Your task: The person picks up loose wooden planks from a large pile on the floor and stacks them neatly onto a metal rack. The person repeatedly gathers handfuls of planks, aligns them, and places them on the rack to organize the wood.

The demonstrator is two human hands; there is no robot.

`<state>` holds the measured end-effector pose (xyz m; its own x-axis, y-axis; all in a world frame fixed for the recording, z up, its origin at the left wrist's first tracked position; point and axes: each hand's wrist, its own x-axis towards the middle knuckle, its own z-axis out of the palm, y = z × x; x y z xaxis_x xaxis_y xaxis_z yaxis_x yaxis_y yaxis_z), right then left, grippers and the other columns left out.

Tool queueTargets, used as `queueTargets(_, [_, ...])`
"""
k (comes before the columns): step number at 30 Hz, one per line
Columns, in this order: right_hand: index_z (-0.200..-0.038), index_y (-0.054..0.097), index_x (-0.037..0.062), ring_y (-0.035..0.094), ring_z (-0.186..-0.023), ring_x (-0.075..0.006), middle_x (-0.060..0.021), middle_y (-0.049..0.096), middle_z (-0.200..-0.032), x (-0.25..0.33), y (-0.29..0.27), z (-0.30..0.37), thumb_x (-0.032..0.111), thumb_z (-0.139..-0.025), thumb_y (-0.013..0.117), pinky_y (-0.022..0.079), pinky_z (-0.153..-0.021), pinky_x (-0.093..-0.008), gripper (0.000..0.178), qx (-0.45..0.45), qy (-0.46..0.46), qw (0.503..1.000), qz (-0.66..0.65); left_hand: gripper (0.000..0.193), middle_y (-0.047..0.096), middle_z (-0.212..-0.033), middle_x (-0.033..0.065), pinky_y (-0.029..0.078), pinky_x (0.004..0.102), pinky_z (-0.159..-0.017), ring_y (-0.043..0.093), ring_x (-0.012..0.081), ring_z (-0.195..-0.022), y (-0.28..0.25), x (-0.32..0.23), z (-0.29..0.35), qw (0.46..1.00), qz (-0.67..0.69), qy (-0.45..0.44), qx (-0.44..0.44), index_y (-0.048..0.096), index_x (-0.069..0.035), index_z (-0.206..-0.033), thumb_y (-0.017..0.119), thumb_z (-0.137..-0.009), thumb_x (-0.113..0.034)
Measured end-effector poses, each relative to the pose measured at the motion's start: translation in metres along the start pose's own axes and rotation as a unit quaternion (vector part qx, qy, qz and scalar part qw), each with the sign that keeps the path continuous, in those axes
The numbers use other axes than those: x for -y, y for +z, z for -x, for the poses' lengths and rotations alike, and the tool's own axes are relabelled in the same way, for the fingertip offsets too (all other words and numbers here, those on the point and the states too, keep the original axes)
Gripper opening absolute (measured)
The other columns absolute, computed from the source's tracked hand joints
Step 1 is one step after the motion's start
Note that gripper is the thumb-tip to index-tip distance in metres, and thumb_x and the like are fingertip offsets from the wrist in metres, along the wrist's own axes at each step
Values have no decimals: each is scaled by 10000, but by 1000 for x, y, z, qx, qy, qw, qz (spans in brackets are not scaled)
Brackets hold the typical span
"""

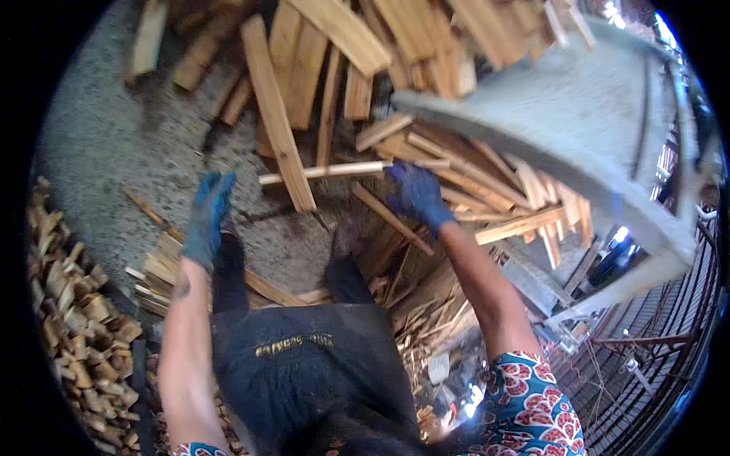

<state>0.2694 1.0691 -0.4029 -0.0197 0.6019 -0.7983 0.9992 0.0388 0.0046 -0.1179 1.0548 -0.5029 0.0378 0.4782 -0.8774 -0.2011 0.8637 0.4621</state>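
Observation:
My right hand, in a blue-purple work glove, grips a thin pale wooden strip that lies crosswise in front of me. A longer, wider board slants down across that strip from the pile. My left hand, in a blue glove, is held up away from the wood at left, its fingers apart and nothing seen in them. Beneath and beyond my right hand lie several loose wooden slats. Another narrow stick points down toward my legs.
Heaped boards fill the far side on the rough grey floor. A pale, grey-edged slab stands at right above the slats. Stacked short blocks line the left, and a bundle of sticks lies beside my left forearm. My dark apron covers my lap.

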Motion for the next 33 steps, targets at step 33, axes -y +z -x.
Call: queueTargets(33, [-1208, 543, 93, 584, -1000, -343, -207, 578, -1132, -110, 272, 6, 276, -751, 674, 458, -883, -421, 509, -197, 4, 968, -155, 504, 537, -1203, 157, 410, 365, -984, 534, 260, -1081, 155, 169, 151, 955, 251, -155, 40, 450, -30, -1299, 542, -892, -313])
